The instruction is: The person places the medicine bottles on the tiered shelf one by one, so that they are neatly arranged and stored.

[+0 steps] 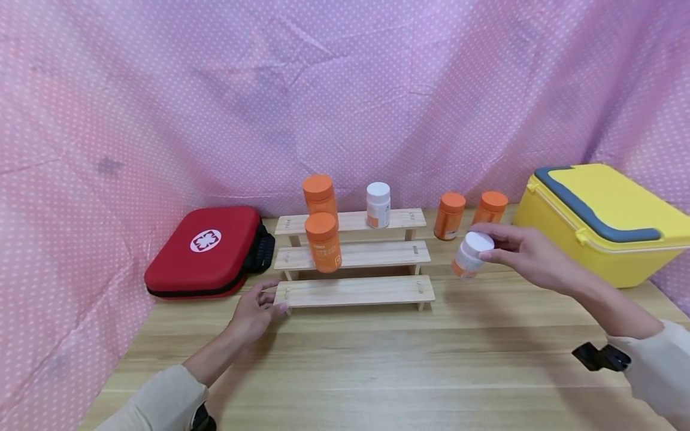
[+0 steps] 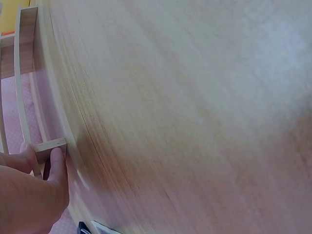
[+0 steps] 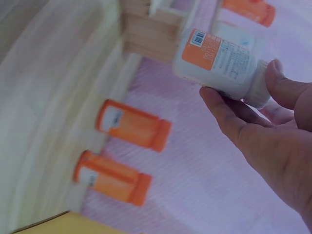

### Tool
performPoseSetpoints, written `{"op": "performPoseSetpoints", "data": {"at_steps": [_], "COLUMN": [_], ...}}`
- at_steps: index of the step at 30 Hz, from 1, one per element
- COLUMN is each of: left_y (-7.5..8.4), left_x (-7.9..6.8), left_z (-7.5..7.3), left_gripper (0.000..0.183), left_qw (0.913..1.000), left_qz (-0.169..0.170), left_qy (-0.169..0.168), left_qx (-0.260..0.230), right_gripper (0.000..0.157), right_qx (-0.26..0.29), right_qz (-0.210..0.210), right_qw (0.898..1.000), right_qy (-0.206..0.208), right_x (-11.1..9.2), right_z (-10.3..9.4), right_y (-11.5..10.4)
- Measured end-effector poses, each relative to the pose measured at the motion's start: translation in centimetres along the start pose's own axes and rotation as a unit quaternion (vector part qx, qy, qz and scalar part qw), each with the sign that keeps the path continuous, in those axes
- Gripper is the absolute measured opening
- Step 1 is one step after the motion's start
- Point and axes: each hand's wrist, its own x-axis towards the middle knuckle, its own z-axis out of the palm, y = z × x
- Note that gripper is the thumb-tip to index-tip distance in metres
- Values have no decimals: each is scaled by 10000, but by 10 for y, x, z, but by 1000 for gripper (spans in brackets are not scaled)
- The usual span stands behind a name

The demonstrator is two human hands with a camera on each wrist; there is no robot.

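Observation:
My right hand (image 1: 520,254) holds a white pill bottle (image 1: 470,256) by its capped end, raised off the table to the right of a three-step wooden rack (image 1: 353,291). In the right wrist view the white bottle (image 3: 214,61) shows an orange label with a barcode. At the rack's left end, my left hand (image 1: 253,312) grips the lowest step; in the left wrist view its fingers pinch the end support (image 2: 51,145). Another white bottle (image 1: 378,206) stands on the top step. One orange bottle (image 1: 326,248) is on the middle step, with a second orange bottle (image 1: 319,190) behind it.
Two orange bottles, a nearer one (image 1: 450,216) and one partly hidden by my right hand (image 1: 490,208), stand right of the rack. A yellow box (image 1: 598,233) with a grey handle is at far right. A red first-aid case (image 1: 205,254) lies left of the rack.

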Motion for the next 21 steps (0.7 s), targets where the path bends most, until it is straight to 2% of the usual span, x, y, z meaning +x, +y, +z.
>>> {"op": "performPoseSetpoints", "data": {"at_steps": [6,10,21], "left_y": [-1,0,0], "left_x": [0,0,0], "left_z": [0,0,-1], "left_gripper": [56,56,56], "left_qw": [10000,10000,9999], "left_qz": [-33,-47,-129], "left_qy": [-1,-13,33], "left_qx": [-25,-8,46], "right_gripper": [42,38,40], "right_qx": [37,-64,391], "right_qz": [-338,-406,-74], "right_qw": [9994,9992,9986], "right_qy": [-9,19,-343], "right_x": [3,12,66], "right_z": [0,5,40], "right_y": [-25,-41,-64]}}
